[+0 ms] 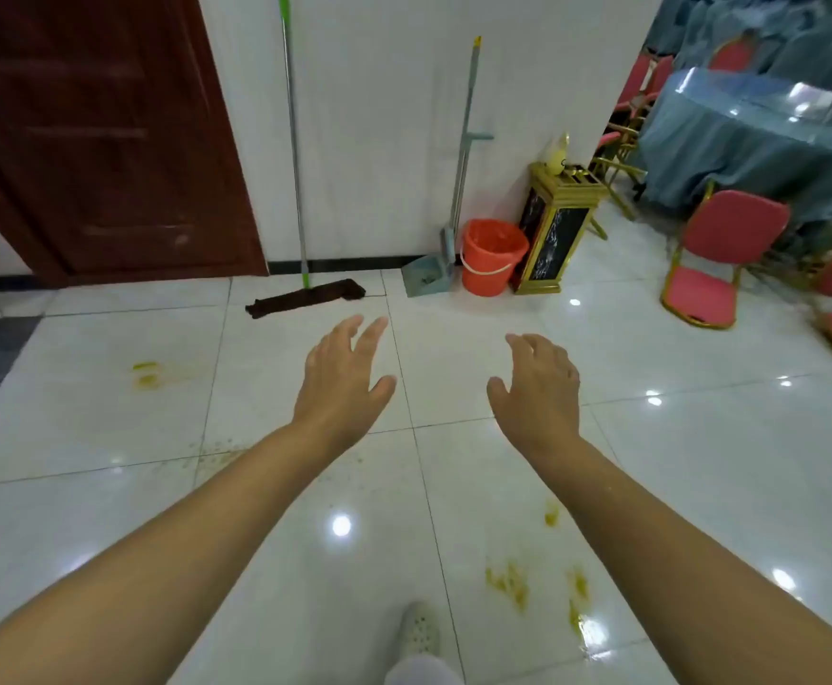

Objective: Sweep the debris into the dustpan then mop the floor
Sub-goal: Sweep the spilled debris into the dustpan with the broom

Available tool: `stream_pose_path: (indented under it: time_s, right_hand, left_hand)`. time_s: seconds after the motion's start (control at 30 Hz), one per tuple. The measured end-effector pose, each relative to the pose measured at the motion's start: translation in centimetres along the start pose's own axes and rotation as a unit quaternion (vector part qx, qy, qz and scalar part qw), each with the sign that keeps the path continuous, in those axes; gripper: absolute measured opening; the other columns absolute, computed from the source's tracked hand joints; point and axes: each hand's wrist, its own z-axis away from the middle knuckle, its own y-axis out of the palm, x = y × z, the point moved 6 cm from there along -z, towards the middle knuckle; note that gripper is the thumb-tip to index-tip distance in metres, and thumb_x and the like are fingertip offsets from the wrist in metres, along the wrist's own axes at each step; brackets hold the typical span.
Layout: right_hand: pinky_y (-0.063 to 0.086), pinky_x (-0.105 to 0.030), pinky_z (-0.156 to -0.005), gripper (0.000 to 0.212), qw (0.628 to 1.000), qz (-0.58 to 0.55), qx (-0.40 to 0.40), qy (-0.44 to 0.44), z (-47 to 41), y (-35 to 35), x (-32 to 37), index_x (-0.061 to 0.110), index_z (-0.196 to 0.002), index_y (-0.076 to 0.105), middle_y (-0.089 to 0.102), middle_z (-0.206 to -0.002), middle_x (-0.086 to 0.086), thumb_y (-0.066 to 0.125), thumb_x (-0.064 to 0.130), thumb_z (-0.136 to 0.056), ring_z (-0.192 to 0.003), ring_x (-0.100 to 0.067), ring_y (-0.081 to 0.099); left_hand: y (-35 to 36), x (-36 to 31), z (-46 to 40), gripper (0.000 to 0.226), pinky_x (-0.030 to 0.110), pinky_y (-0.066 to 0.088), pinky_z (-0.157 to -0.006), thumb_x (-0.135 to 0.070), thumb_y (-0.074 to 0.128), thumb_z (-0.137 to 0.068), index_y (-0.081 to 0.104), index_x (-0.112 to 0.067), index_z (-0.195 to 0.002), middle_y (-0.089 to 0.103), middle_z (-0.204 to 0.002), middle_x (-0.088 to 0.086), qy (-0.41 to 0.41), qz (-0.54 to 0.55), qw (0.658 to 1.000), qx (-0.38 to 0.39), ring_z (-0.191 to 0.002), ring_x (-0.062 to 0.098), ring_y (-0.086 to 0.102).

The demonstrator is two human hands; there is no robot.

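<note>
My left hand (342, 383) and my right hand (540, 388) reach forward over the white tiled floor, fingers apart, holding nothing. A flat mop (305, 296) with a dark cloth head and a green and silver handle leans on the white wall ahead. To its right stands a pale blue dustpan (426, 276) with a long handle, some bits lying in its pan. Yellow-green smears and crumbs mark the floor: at the left (146, 374), under my left forearm (216, 452) and at the lower right (508, 583).
An orange bucket (490, 257) and a gold and black bin (555, 229) stand next to the dustpan. Red chairs (715, 259) and a covered round table (760, 136) fill the right side. A dark red door (97, 136) is at the left. My shoe (419, 627) shows below.
</note>
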Motion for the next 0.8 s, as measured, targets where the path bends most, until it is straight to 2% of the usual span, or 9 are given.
stream_pose_path:
  time_s: [0.23,0.43,0.53,0.8]
  right_hand:
    - [0.029,-0.036,-0.106,0.055,0.999,0.0,-0.007,0.051,-5.7,2.5,-4.5,0.014,-0.141,0.044,0.044,-0.139,-0.004,0.055,0.024,-0.088,-0.127,-0.024,0.038]
    - [0.031,-0.036,-0.104,0.054,0.996,-0.013,-0.013,0.082,-15.2,5.1,-8.5,0.015,-0.141,0.043,0.045,-0.138,-0.004,0.053,0.024,-0.088,-0.125,-0.023,0.04]
    - [0.032,-0.034,-0.104,0.054,0.994,-0.023,-0.001,0.106,-20.7,6.2,-10.5,0.015,-0.142,0.042,0.045,-0.138,-0.003,0.053,0.023,-0.089,-0.124,-0.022,0.04]
    - [0.032,-0.035,-0.104,0.055,0.995,-0.009,0.033,0.089,-33.4,7.6,-12.7,0.016,-0.144,0.041,0.044,-0.139,-0.003,0.053,0.023,-0.091,-0.125,-0.022,0.041]
  left_hand:
    - [4.2,0.4,-8.1,0.068,0.043,0.023,-0.113,-0.037,0.056,-0.09,0.023,-0.027,-0.149,0.021,-0.154,0.002,0.007,-0.006,1.0,0.02,-0.141,0.022,0.022]
    - [7.5,-1.3,-19.8,0.068,0.043,0.025,-0.111,-0.033,0.058,-0.089,0.026,-0.025,-0.148,0.027,-0.15,0.005,0.04,-0.018,0.999,0.009,-0.138,0.024,0.025]
    - [9.3,-2.6,-25.9,0.068,0.042,0.028,-0.111,-0.03,0.059,-0.089,0.027,-0.024,-0.148,0.027,-0.149,0.004,0.028,-0.004,0.999,0.016,-0.137,0.023,0.026]
    - [13.5,-4.1,-38.0,0.067,0.041,0.027,-0.113,-0.028,0.058,-0.09,0.025,-0.026,-0.148,0.023,-0.151,0.002,-0.006,0.053,0.998,0.038,-0.14,0.021,0.022]
